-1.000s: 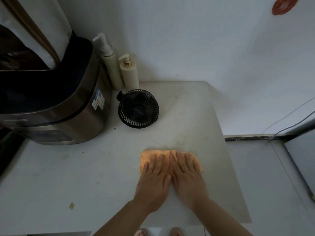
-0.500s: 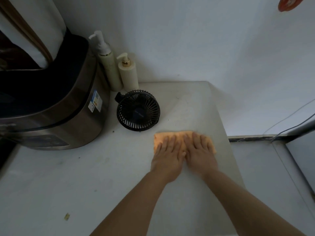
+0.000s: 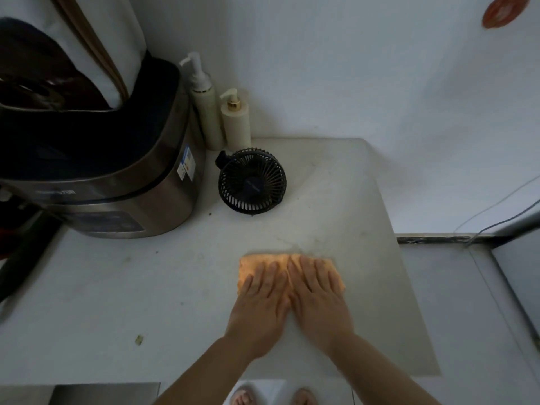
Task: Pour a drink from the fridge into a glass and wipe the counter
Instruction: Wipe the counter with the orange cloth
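- Head view: orange cloth (image 3: 292, 263) lies flat on the pale counter (image 3: 146, 287), toward its right side and in front of the small fan.
- Cloth: soft and slightly napped in look, roughly rectangular, far edge fairly straight, corners rounded. Only its far strip and side margins show; the rest is under the hands.
- Left hand (image 3: 260, 308): flat, palm down, fingers straight and spread, pressing on the left part of the cloth. Not gripping it.
- Right hand (image 3: 318, 302): same pose on the right part, palm down, fingers extended. The two hands touch along their inner edges.
- Counter: smooth, matte, off-white, with faint smudges beyond the cloth, scattered dark specks, and one small yellowish crumb (image 3: 138, 339) well left of the hands.
- Black desk fan (image 3: 252, 180): round, ribbed grille, tilted upward, just beyond the cloth and apart from it.
- Two cream pump bottles (image 3: 236, 124): cylindrical, upright against the wall, the left one taller.
- Brushed-metal cooker (image 3: 122, 182): rounded body, dark lid, small labels on its side, at the far left.
- Wall (image 3: 350, 68): plain white.
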Tool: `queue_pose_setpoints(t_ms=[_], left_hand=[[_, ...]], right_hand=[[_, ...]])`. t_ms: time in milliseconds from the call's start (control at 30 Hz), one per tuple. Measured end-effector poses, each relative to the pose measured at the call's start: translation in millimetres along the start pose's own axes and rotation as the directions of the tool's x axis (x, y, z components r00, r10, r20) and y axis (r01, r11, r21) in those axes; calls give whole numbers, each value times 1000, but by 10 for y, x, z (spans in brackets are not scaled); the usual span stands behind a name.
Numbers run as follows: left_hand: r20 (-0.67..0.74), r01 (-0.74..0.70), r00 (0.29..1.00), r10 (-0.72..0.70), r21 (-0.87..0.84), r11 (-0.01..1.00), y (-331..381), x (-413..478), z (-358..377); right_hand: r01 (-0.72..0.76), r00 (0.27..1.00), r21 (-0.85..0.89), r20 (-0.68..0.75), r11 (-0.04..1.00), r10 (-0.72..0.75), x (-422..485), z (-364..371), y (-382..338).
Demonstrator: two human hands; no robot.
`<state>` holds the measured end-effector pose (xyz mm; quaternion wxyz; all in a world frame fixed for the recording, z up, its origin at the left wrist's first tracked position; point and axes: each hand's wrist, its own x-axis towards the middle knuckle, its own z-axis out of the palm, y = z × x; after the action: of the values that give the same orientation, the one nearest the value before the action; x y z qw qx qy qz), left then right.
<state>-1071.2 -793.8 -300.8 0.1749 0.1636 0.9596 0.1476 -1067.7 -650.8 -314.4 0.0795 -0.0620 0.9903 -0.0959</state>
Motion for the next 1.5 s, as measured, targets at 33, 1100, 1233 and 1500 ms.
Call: queue_pose_setpoints(t_ms=[33,1100,1233,1500], left_hand=[[19,-23,1000,23,49,999,49,-34,16],[93,-67,994,62,52,996,24,-309,203],[31,-50,998,48,41,998,190,-320,137],[21,-24,1000,21,138,990,91,-332,16]], right_hand=[[1,1000,-17,-15,1000,-1,-94,16,41],[8,999,60,41,998,-11,-405,2,53],[-14,999,93,44,996,10,-496,-54,253],[-151,986,106,92,983,142,-496,-157,261]])
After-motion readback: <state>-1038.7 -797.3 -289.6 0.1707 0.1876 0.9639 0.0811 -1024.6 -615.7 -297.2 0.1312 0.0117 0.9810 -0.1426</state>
